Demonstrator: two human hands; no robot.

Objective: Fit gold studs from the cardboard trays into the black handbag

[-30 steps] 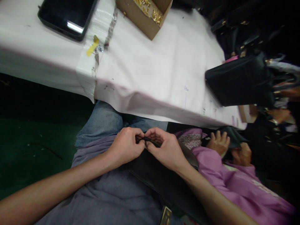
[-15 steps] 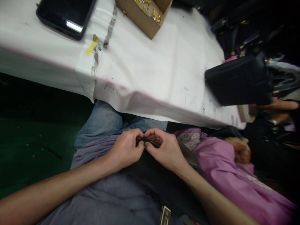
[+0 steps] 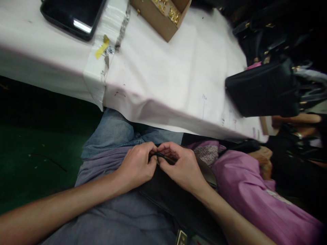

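A black leather bag lies on my lap, below the table edge. Both my hands meet at its upper edge. My left hand is closed, its fingers pinching a thin black strap of the bag. My right hand is closed too, pinching the same strap from the other side. Fingertips of both hands touch. A small gold metal piece on the bag shows at the bottom edge.
The white paper-covered table carries a black tablet, a cardboard box of gold fittings and a black handbag. A person in a pink sleeve sits at my right, hand near the table edge.
My hands stay pinched on the strap, almost still. The neighbouring person's hand, earlier spread open by the table edge, has drawn back and closed. The view shifted slightly.
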